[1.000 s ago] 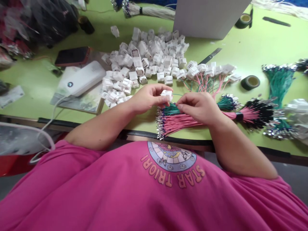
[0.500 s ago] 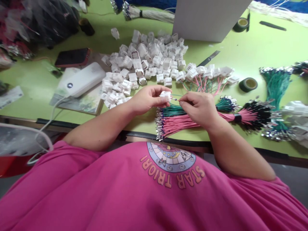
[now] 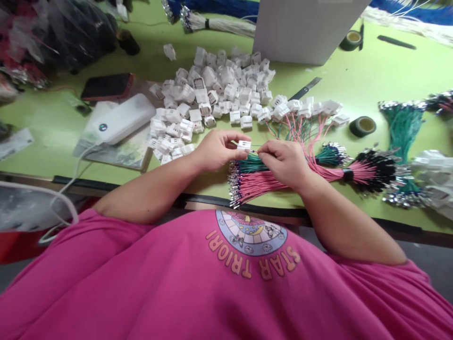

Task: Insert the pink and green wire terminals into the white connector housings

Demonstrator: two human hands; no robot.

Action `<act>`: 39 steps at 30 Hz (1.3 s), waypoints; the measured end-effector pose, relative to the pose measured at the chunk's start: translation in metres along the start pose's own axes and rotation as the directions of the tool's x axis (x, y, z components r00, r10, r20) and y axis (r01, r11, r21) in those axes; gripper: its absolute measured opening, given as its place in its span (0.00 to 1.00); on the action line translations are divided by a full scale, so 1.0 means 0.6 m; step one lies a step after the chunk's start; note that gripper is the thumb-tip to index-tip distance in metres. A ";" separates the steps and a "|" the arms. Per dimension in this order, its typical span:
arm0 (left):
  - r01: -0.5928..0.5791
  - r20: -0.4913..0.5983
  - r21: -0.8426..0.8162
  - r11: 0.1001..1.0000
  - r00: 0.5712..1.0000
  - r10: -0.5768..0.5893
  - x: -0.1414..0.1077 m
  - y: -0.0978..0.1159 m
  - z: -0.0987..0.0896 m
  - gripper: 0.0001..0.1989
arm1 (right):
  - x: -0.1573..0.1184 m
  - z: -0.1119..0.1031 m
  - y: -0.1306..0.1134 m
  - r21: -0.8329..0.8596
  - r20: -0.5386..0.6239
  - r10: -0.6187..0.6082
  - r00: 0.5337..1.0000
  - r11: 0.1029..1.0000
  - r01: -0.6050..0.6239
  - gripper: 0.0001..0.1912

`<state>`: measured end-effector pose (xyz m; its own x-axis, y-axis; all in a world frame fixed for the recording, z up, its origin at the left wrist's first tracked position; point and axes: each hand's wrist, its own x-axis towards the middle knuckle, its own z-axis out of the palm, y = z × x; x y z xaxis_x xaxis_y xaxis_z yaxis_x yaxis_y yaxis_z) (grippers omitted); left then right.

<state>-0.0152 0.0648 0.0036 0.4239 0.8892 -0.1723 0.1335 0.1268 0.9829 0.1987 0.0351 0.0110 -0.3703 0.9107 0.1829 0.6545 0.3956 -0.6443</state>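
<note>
Between the thumb and fingers of my left hand [image 3: 220,150] is a small white plastic connector housing [image 3: 244,145]. My right hand [image 3: 286,161] pinches a thin wire [image 3: 254,151] close to its dark blue end, right at the housing's right side. Whether the tip sits inside the housing is too small to tell. A second, greenish wire seems to run from the housing toward my right hand. Under and beside my right hand lie a bundle of pink wires [image 3: 253,185] with metal terminals and a bundle of green wires [image 3: 253,163].
A heap of white connector housings [image 3: 226,80] lies beyond my hands, with wired connectors [image 3: 306,107] to its right. Around them are a knife [image 3: 307,89], black tape [image 3: 363,126], a grey box [image 3: 304,33], a white power bank [image 3: 125,118], a phone [image 3: 107,86] and more green wires [image 3: 403,127].
My right hand has moved slightly left, bringing the wire closer to the housing. The housing has tilted a little in my left hand, so its slotted face shows more.
</note>
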 end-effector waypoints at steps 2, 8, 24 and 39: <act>-0.008 0.010 -0.011 1.000 1.000 0.008 0.001 -0.004 -0.001 0.23 | 0.002 -0.001 0.002 0.024 0.005 0.019 1.000 1.000 -0.019 0.10; -0.041 0.015 -0.033 0.999 0.999 0.042 0.000 -0.011 0.000 0.22 | 0.005 -0.006 -0.002 0.033 0.040 0.047 0.998 0.998 -0.049 0.09; -0.132 -0.038 0.427 0.895 0.986 0.164 0.002 0.010 -0.021 0.20 | 0.008 -0.022 0.008 0.072 -0.130 0.040 0.991 0.997 -0.031 0.08; 0.085 -0.138 0.942 0.325 0.980 0.144 0.022 0.010 -0.075 0.12 | 0.010 -0.048 0.031 -0.276 -0.122 -0.056 0.991 0.961 0.021 0.11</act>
<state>-0.0494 0.0970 0.0102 0.3108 0.9503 -0.0180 0.9233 -0.2973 0.2434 0.2278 0.0511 0.0215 -0.3235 0.8947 0.3079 0.8033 0.4316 -0.4104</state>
